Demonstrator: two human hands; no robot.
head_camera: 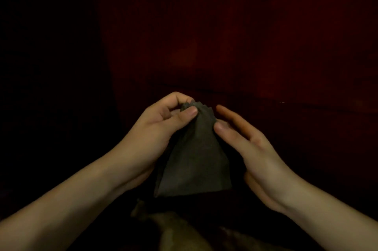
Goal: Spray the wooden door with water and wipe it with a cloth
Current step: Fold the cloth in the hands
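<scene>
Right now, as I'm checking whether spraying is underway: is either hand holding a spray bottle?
No: the left hand pinches the dark cloth, and the right hand touches it with straight fingers.

The left forearm fills the lower left of the frame and the right forearm the lower right, both bare to the picture's edge. The left hand and right hand are bare too, with slim fingers and short, plain thumbnails. Dim light hides finer detail.
</scene>
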